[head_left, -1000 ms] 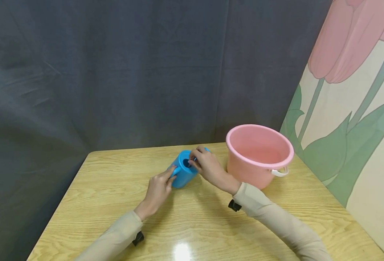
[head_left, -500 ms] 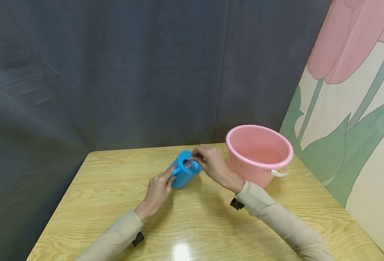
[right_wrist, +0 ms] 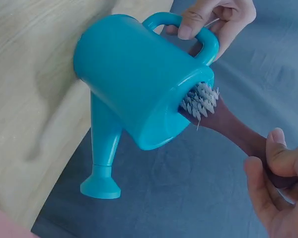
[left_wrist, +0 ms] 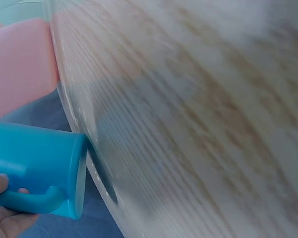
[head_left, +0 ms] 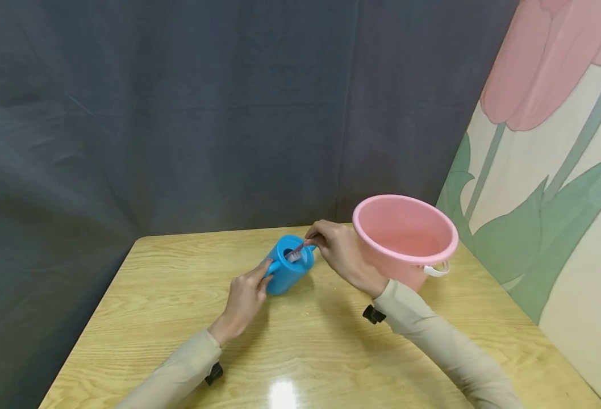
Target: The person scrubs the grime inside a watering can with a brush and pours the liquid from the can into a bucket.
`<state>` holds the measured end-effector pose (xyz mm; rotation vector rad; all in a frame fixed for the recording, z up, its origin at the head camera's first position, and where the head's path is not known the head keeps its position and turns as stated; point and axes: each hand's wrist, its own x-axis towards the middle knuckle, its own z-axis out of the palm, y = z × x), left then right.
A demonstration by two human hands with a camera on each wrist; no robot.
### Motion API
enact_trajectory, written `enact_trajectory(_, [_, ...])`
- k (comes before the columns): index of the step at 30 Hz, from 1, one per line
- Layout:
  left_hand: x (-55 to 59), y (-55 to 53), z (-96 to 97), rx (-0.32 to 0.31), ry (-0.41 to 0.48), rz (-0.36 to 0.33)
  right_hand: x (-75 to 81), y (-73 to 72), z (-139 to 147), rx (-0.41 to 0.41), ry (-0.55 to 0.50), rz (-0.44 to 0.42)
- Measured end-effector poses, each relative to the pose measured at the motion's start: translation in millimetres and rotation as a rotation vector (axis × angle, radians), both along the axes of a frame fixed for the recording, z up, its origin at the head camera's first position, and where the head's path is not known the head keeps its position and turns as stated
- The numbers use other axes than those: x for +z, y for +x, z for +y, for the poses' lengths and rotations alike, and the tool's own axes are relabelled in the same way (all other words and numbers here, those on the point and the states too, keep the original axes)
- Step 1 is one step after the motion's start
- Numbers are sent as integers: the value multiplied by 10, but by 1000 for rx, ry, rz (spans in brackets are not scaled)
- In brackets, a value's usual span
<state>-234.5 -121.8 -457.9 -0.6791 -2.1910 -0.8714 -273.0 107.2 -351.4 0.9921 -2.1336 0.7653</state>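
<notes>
A blue watering can [head_left: 285, 276] tilts on the table, its top opening turned toward the right hand. My left hand [head_left: 245, 298] grips its handle [right_wrist: 208, 45], thumb and fingers wrapped round it in the right wrist view. The spout [right_wrist: 104, 153] sticks out on the opposite side. My right hand [head_left: 342, 250] pinches the dark reddish handle of a scrub brush [right_wrist: 238, 131] between thumb and fingers. Pale bristles [right_wrist: 201, 100] sit at the opening, with part of the brush head inside the can. The left wrist view shows only the can's lower body and handle.
A pink bucket [head_left: 392, 272] with a white handle grip [head_left: 437, 269] stands right of the can, close behind the right hand. The wooden table [head_left: 178, 272] ends at a dark curtain [head_left: 229, 113]. A painted wall [head_left: 576, 227] borders the right side.
My right hand has drawn back, up and to the right, pulling the brush partly out so its bristles show at the opening. The left hand and watering can have barely moved.
</notes>
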Motion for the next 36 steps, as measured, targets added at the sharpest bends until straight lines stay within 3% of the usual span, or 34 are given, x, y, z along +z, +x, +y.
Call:
enact_trajectory(7, [14,-5,-17,11,6,-11,108,74,5,-70,114,-117])
enact_trajectory(12, [8,1,-21,13,5,-11,152,150,-16,-146,277,-218])
enact_trajectory(16, [12,2,-14,7,0,-3,134,172,-60,-184,396,-227])
enact_trajectory(19, [16,3,-6,3,0,-7,106,173,-98,-196,449,-186])
enact_trajectory(24, [16,3,-2,-3,1,-28,73,164,-117,-186,450,-142])
enact_trajectory(30, [12,-2,-37,-10,-2,-21,116,186,-88,-153,410,-163])
enact_trajectory(36, [2,-10,-48,-16,-1,-16,163,198,-65,-178,393,-176])
